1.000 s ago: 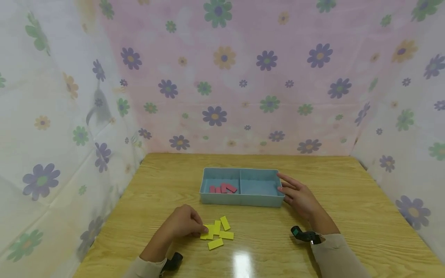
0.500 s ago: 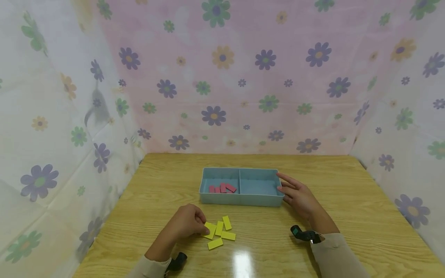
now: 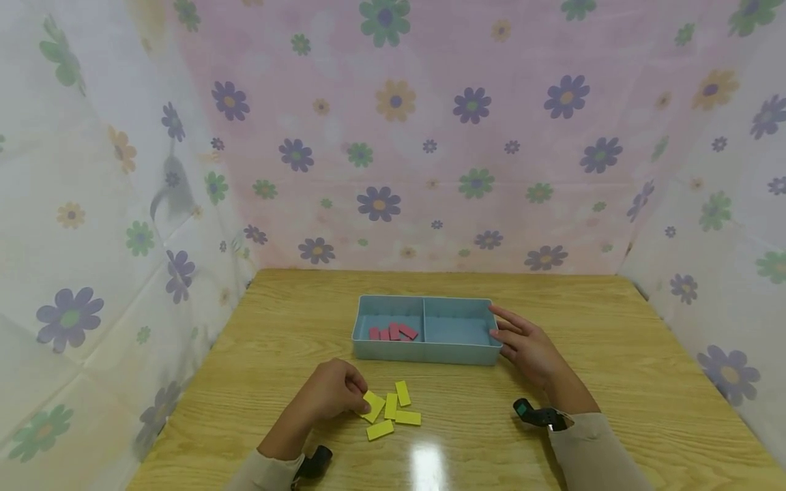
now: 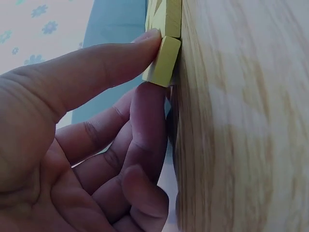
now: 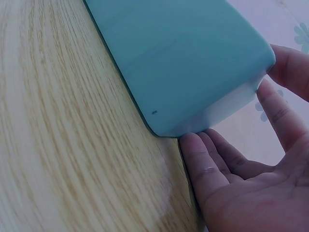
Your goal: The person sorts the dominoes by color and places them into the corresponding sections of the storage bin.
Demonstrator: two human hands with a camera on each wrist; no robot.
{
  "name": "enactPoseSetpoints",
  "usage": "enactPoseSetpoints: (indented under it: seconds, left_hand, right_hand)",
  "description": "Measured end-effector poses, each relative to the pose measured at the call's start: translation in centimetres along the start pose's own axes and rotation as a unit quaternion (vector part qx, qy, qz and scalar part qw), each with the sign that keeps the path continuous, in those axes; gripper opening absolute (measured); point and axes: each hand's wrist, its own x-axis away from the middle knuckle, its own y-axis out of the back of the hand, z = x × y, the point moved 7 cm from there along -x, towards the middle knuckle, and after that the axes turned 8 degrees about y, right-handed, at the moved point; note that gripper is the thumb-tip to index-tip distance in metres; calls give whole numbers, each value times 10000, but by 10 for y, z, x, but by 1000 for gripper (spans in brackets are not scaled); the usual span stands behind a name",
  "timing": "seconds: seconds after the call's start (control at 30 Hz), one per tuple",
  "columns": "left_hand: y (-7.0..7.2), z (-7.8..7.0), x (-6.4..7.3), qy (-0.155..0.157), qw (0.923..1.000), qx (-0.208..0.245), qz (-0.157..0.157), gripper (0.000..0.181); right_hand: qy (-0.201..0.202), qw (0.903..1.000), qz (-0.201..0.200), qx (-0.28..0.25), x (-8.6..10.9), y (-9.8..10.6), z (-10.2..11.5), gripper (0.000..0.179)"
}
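My left hand (image 3: 334, 392) is at the left side of a small group of flat yellow blocks (image 3: 407, 417) on the table. Between its thumb and index finger it pinches one yellow block (image 4: 165, 63), whose far end meets another block. The lower fingers are curled beneath. A pale blue box (image 3: 426, 352) with two compartments stands behind the blocks. Several pink blocks (image 3: 394, 332) lie in its left compartment; nothing shows in the right one. My right hand (image 3: 533, 351) touches the box's right end with extended fingers, their tips along the rim and lower wall.
The wooden table (image 3: 295, 307) runs back to a flowered cloth wall (image 3: 430, 225), with cloth on both sides too. A dark camera is strapped to each wrist. Light reflects off the table near its front.
My left hand has shifted slightly right, and the yellow blocks beside it have slid right and spread a little. The right hand and the box have stayed in place.
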Motion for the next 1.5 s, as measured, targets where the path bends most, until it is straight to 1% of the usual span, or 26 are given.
enactPoseSetpoints:
  seconds: [0.1,0.23,0.4,0.53,0.73,0.83,1.03,1.17,1.27,1.37,1.5]
  left_hand:
    - [0,-1,-1,15,10000,-54,-5,23]
    - [-1,0,-2,166,9998,-68,14,22]
    - [-2,2,-2,276,9996,-33,80,20]
    - [-1,3,-4,311,9995,-20,67,18]
    - [0,1,-6,215,9998,21,24,16]
    - [1,-3,-7,113,9999,51,1,15]
    - [4,-14,-8,14,10000,75,-50,15]
    - [5,-23,-10,-200,9996,163,-90,13]
    - [4,-30,-12,-358,9988,330,-55,12]
    - [1,-35,-14,-392,9982,455,-15,12]
    - [-2,-43,-17,-402,9983,411,-102,11]
  right_hand:
    - [28,10000,10,4,0,1,0,69]
    - [91,9999,72,52,1,1,0,69]
    - [45,9999,75,50,1,1,-1,70]
    - [44,10000,49,46,1,1,-1,69]
    - [22,10000,61,45,0,1,-2,68]
    - [7,10000,48,32,0,2,-2,68]
    - [-6,10000,22,-52,1,1,-2,69]
    - [-5,9999,41,-95,1,1,-2,69]
    - [-10,9999,68,-75,1,1,-3,69]
    - [-26,9999,92,-49,2,2,-3,70]
    - [-21,9999,113,-47,1,2,-3,70]
